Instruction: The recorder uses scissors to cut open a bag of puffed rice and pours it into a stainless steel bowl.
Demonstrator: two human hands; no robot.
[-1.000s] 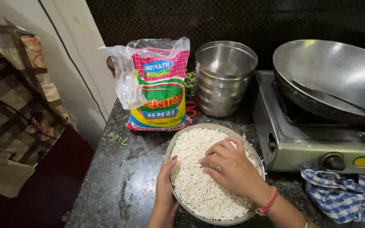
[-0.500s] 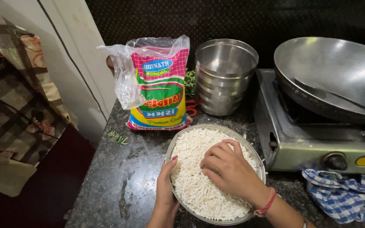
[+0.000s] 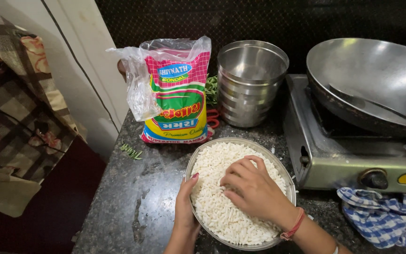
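Observation:
A round steel plate (image 3: 198, 157) heaped with white puffed rice (image 3: 214, 207) sits on the dark granite counter (image 3: 132, 197) in front of me. My left hand (image 3: 185, 207) grips the plate's left rim, thumb over the edge. My right hand (image 3: 252, 190) rests palm down on the rice with its fingers curled into the grains; a red thread circles its wrist. Behind the plate stands an opened, colourful plastic bag of puffed rice (image 3: 177, 94), upright.
A steel pot (image 3: 250, 84) stands behind the plate, with green chillies (image 3: 211, 89) beside it. To the right is a steel gas stove (image 3: 353, 150) carrying a large wok (image 3: 377, 80). A blue checked cloth (image 3: 381, 216) lies before the stove. The counter's edge drops off at the left.
My right hand has shifted slightly across the rice, fingers curling in. The left hand stays on the rim.

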